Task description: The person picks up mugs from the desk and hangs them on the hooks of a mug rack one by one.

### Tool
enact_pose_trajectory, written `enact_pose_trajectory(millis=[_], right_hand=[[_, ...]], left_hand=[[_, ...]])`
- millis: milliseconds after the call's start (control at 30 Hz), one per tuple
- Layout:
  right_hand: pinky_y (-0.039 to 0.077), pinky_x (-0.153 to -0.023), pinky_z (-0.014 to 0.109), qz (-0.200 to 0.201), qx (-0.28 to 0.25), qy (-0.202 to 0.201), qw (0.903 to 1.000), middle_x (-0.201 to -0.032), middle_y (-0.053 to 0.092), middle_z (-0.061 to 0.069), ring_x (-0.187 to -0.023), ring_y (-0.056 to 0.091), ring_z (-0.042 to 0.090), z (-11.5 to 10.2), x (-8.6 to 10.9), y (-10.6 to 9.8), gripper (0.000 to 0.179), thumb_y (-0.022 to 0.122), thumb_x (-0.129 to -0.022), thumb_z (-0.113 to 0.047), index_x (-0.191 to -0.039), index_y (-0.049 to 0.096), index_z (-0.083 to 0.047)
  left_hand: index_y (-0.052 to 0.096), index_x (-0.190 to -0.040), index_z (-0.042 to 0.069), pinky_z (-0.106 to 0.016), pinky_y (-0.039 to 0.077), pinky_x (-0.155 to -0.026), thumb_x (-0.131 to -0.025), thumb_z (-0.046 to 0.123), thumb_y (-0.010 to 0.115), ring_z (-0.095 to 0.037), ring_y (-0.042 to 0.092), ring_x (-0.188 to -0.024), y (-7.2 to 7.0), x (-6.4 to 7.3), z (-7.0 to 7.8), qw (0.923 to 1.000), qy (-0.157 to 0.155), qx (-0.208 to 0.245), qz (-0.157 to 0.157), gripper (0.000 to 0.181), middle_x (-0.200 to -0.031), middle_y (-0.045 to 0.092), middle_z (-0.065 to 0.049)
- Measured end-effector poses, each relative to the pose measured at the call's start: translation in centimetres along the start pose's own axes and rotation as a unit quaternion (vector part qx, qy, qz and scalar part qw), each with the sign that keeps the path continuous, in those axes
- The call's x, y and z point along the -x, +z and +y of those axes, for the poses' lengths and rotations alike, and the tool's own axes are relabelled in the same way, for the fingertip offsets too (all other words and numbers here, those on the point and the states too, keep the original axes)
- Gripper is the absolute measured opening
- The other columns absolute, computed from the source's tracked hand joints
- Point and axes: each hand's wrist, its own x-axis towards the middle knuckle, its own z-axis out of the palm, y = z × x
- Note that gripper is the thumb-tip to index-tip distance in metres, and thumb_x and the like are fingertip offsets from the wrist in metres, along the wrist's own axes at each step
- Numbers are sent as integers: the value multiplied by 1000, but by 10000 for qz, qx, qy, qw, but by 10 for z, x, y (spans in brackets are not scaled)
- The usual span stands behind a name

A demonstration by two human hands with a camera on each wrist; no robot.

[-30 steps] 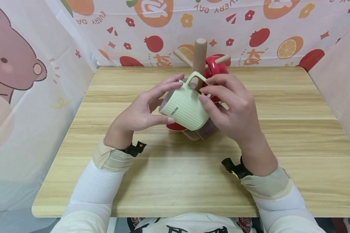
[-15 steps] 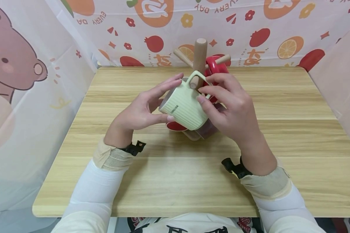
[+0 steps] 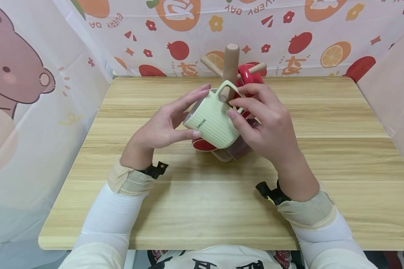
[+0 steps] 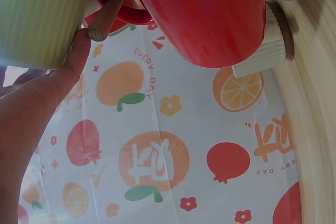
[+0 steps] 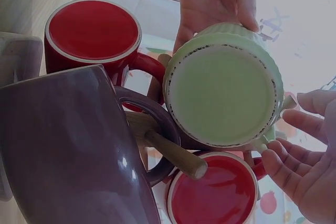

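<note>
A pale green ribbed mug (image 3: pixel 215 121) marked "concise" tilts at the front of a wooden mug tree (image 3: pixel 231 61). Its handle loops about the end of an upper peg (image 3: pixel 224 95). My left hand (image 3: pixel 159 127) holds the mug at its rim side, thumb below and fingers above. With thumb and fingertips, my right hand (image 3: pixel 271 119) pinches the handle's lower part. In the right wrist view the base of the green mug (image 5: pixel 223 98) faces the camera, the right hand (image 5: pixel 315 166) beside its handle.
Red mugs hang on the tree, one low at the left (image 3: pixel 203 145) and another at the back right (image 3: pixel 250 76). A dark purple mug (image 5: pixel 68 150) hangs low at front right. A white ribbed object (image 4: pixel 262 53) shows beyond a red mug. A patterned curtain (image 3: pixel 202 33) backs the wooden table (image 3: pixel 188 209).
The green mug has risen very slightly, its handle now a little higher around the peg end. Both hands keep their hold and have barely moved.
</note>
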Motion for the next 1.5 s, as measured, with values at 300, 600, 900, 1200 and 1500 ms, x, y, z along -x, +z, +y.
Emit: enact_pose_trajectory(millis=[300, 600, 900, 1200, 1500], right_hand=[[58, -74, 33, -68, 38, 32, 10000, -117, 62, 17, -106, 59, 22, 1, 0, 0, 22, 69, -89, -19, -102, 74, -1], [58, -76, 33, -70, 83, 21, 9999, -116, 63, 17, -109, 58, 22, 1, -1, 0, 21, 69, -90, -19, -102, 74, -2], [57, -87, 37, 9, -7, 170, 9999, -117, 63, 17, -113, 58, 23, 2, -1, 2, 23, 70, -89, -20, -101, 74, -1], [55, -92, 37, 66, -114, 278, 9995, -117, 63, 16, -114, 57, 23, 1, 0, 2, 22, 72, -87, -18, -101, 74, -1], [56, -88, 35, 6, -33, 162, 9999, -117, 63, 16, -113, 57, 22, 4, 0, 2, 23, 71, -88, -19, -102, 74, -1]], left_hand=[[32, -150, -1, -45, 28, -118, -80, -11, 70, -26, 21, -150, 0, -1, -2, 9999, 12, 132, 32, 80, -162, 24, -10], [33, -151, 0, -44, 24, -120, -84, -6, 70, -25, 22, -150, 2, -2, -6, 9996, 40, 171, 204, 77, -161, 26, -13], [35, -150, 1, -43, 24, -121, -89, 8, 69, -23, 27, -148, 6, -3, -5, 9988, -44, 12, 485, 70, -158, 33, -13], [35, -152, 5, -43, 27, -119, -89, 15, 70, -19, 27, -148, 7, -3, -4, 9980, -298, 12, 557, 72, -157, 36, -5], [33, -153, 7, -43, 30, -118, -91, 19, 69, -19, 29, -147, 8, -3, -4, 9973, -463, 22, 578, 73, -157, 35, -7]])
